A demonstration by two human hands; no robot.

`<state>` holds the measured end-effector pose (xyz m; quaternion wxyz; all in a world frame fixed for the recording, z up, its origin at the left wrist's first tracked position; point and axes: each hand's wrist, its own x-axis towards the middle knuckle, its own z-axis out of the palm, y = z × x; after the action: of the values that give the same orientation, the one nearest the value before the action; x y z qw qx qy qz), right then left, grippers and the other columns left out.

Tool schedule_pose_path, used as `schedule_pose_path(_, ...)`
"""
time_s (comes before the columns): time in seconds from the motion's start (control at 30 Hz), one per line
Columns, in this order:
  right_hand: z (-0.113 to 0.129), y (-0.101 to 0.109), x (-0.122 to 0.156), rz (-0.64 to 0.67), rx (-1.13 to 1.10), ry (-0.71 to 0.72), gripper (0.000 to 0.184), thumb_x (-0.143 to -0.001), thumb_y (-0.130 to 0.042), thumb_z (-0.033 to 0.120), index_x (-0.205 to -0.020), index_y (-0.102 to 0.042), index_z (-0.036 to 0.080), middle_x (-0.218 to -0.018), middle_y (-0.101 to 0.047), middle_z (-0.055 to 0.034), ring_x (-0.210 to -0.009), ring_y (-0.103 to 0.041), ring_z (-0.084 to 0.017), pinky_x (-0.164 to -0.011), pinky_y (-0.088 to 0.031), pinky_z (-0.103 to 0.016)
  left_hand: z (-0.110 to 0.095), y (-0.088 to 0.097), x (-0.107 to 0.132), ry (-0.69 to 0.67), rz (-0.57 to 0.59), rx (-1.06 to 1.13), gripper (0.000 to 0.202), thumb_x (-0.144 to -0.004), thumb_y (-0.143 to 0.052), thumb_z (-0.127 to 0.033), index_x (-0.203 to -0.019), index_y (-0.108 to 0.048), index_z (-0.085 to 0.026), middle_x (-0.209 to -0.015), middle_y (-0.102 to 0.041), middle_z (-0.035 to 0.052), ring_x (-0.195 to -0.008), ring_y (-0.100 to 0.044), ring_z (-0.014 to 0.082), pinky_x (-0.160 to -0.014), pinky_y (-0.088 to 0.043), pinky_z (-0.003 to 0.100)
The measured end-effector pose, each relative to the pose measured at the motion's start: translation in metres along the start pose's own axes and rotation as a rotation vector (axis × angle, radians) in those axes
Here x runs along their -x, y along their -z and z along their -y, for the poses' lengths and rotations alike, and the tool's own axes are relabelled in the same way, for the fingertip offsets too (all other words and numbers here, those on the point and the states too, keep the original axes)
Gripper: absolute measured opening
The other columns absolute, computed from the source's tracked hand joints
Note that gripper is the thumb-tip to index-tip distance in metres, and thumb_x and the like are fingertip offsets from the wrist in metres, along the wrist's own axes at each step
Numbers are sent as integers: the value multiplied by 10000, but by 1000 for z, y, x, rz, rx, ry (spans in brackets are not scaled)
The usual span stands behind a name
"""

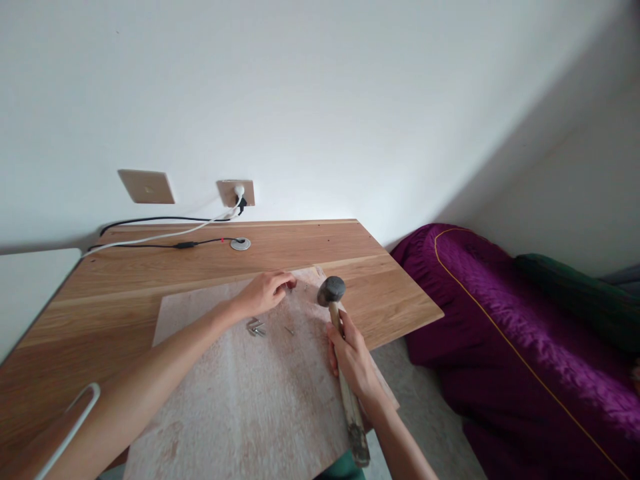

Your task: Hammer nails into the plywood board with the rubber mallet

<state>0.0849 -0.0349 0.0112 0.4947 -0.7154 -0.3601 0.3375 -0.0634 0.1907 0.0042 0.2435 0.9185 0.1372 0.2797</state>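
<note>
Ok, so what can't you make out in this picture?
All in the head view:
- Left hand: its curled fingers hide whether anything is pinched between them.
- Small metal pieces: too small and overlapping to count.
- Mallet: part of its handle is hidden by the right hand.
- White panel: cut off by the left edge.
- Purple cloth: hides what is beneath; cut off by the right edge.

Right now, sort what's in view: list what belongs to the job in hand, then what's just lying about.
Likely the job:
- hammer, in the right hand
- loose nails
- board, under the left hand

Seemingly just there:
- white cable
- wall socket
- purple cover
</note>
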Motion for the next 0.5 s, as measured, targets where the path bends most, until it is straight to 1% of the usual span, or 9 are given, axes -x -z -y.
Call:
schedule_pose_path(0.07,0,0,0,-2,-1,9,370,-965,-541,544,-1174,-510,241,-522,-480,103,-369,-460,-147,-358,-356,-238,0,-1,0,3,3,-6,317,-791,-565,15,-976,-688,-210,-935,-733,27,-872,-695,189,-845,-518,289)
schedule_pose_path(0.17,-1,1,0,1,-2,21,343,-967,-541,537,-1146,-509,246,-515,-469,106,-362,-441,-144,-355,-344,-240,0,-2,0,4,1,-14,198,-829,-679,-73,-965,-674,-217,-940,-729,25,-871,-694,195,-823,-516,286)
schedule_pose_path(0.23,0,1,0,1,1,25,313,-969,-542,525,-1116,-505,251,-514,-471,106,-365,-437,-141,-359,-343,-239,-1,-2,0,9,7,-25,150,-857,-721,-122,-957,-666,-219,-942,-728,25,-882,-696,201,-818,-512,288)
schedule_pose_path(0.4,7,0,1,9,-46,11,258,-959,-560,505,-1000,-486,262,-521,-444,110,-371,-410,-119,-352,-336,-225,-3,-2,-3,20,21,-40,133,-879,-705,-106,-920,-651,-220,-917,-726,22,-881,-704,203,-819,-509,289)
schedule_pose_path(0.5,15,0,2,34,-101,29,262,-950,-571,502,-925,-461,266,-513,-431,116,-356,-371,-99,-335,-327,-214,-3,-3,-3,61,4,22,190,-868,-684,-90,-995,-644,-225,-920,-740,18,-848,-713,190,-796,-518,278)
